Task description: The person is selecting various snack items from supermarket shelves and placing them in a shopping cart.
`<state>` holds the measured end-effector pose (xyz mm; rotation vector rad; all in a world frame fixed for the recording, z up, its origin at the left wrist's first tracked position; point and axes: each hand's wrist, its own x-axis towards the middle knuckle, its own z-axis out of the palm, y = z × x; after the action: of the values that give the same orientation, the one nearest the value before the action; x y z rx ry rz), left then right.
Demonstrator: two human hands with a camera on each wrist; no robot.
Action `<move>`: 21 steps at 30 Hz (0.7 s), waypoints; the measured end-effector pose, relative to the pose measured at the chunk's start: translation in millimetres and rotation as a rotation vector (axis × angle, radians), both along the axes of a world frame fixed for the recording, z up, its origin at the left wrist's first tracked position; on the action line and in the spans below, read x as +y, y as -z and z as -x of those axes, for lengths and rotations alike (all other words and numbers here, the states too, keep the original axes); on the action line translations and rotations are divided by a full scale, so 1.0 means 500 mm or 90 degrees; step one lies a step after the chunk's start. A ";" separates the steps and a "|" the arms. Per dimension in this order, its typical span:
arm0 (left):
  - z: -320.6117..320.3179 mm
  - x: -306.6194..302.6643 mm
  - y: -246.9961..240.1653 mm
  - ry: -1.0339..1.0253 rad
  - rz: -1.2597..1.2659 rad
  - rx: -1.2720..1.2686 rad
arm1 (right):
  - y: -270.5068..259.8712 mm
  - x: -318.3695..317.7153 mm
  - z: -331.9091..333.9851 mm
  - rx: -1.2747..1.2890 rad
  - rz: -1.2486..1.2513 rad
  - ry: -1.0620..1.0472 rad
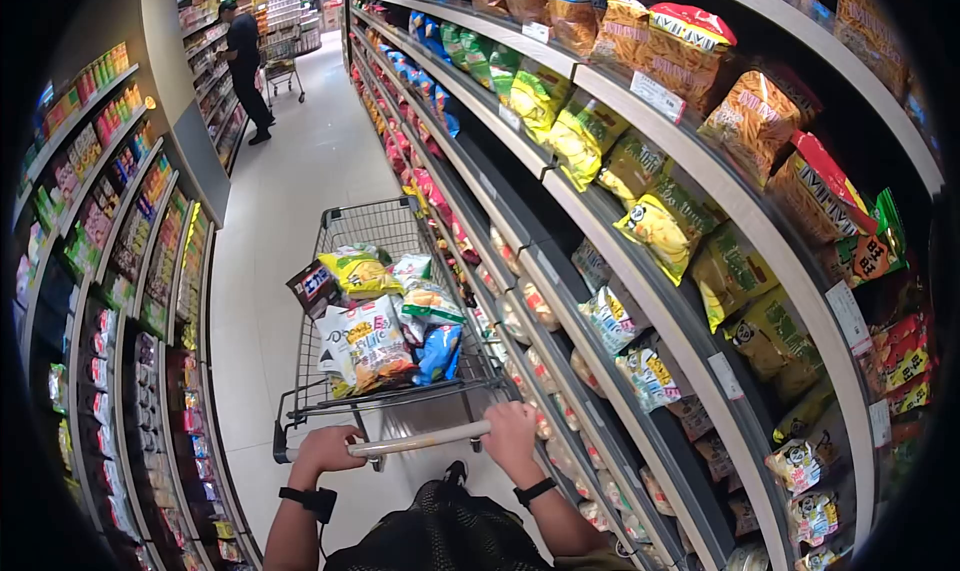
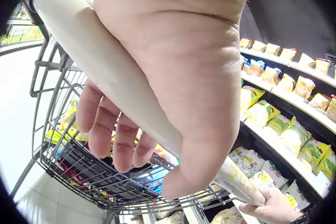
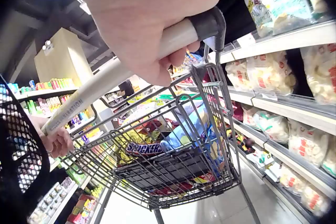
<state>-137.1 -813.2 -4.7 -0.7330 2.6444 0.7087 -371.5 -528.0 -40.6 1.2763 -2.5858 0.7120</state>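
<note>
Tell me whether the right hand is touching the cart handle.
Touching. The right wrist view shows the right hand curled round the cart handle, no gap between them.

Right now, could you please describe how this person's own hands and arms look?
The left hand and right hand wear no gloves, and the visible forearms are bare. The left wears a black wristband with a bulky dark block; the right, another black wristband.

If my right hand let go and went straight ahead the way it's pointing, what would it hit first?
Past the cart handle it grips, your right hand would probably meet the near side of the wire basket, with the blue bag beyond; heights are hard to judge.
</note>
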 end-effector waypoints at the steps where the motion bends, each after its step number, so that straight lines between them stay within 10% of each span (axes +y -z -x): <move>1: 0.010 -0.012 0.012 -0.003 -0.010 -0.014 | 0.002 -0.011 0.012 -0.002 0.019 -0.002; 21: 0.121 -0.149 -0.002 -0.019 0.077 0.063 | -0.003 -0.178 0.124 0.012 -0.030 0.032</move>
<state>-197.7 -887.7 -3.9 -0.7901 2.7921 0.6113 -433.6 -616.8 -39.3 1.2191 -2.6247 0.6316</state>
